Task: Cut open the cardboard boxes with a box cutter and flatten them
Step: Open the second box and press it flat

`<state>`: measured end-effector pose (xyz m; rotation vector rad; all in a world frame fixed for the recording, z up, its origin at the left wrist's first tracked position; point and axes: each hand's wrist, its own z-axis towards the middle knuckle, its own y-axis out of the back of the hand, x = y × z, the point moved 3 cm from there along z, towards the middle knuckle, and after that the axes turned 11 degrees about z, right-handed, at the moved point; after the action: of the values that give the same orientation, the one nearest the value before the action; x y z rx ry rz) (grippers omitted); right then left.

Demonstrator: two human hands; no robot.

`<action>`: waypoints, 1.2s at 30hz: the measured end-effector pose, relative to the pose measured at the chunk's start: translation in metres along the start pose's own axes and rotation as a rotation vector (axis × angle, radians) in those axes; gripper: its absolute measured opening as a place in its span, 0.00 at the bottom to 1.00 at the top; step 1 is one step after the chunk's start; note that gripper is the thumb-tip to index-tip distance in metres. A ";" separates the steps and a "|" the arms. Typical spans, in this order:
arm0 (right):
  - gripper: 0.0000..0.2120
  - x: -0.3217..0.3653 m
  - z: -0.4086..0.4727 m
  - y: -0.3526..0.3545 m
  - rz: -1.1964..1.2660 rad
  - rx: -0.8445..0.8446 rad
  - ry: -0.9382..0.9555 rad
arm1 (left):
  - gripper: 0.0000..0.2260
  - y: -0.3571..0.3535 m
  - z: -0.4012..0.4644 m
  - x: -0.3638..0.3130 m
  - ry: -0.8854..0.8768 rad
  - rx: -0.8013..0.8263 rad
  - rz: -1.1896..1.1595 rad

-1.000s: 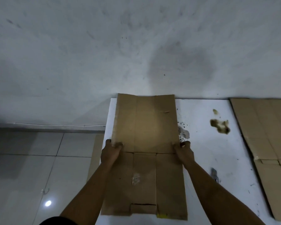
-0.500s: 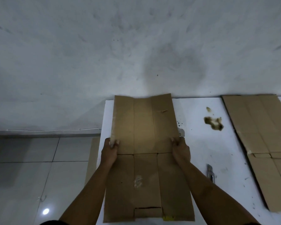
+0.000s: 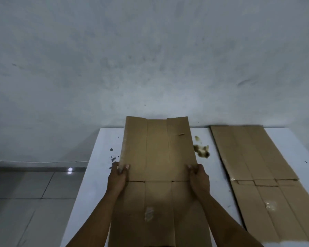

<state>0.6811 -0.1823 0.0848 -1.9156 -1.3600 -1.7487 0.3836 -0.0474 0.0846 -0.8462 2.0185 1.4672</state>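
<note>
Flattened cardboard box (image 3: 157, 175) lying lengthwise on the white table (image 3: 100, 175), far end lifted slightly against the grey wall (image 3: 150, 59). Left hand (image 3: 118, 177) gripping its left edge, fingers curled over the top. Right hand (image 3: 198, 177) gripping the right edge likewise. Second flattened box (image 3: 257, 175) flat on the table, well to the right, beyond a brown stain (image 3: 202, 150)

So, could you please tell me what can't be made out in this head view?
- Box cutter: not in sight; possibly under the held cardboard or an arm.
- Near ends of both cardboard sheets: cut off by the bottom edge, including the second sheet.
- Left hand and right hand fingers: mostly hidden under the sheet.
- Table stains: too blurred to identify.
</note>
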 end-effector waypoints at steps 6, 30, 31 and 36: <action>0.18 -0.008 0.003 0.094 -0.002 -0.074 0.029 | 0.19 -0.051 -0.047 -0.053 -0.055 0.005 -0.050; 0.19 -0.116 0.058 0.326 -0.142 -0.345 -0.136 | 0.11 -0.259 -0.082 -0.197 -0.107 0.662 0.095; 0.20 -0.120 0.068 0.333 -0.144 -0.334 -0.139 | 0.11 -0.271 -0.081 -0.201 -0.088 0.668 0.089; 0.23 -0.137 0.129 0.363 -0.172 -0.220 -0.166 | 0.11 -0.323 -0.081 -0.218 0.024 0.619 0.054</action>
<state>1.0500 -0.3586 0.0788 -2.1591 -1.4825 -1.9276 0.7651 -0.1561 0.0545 -0.5451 2.3280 0.7662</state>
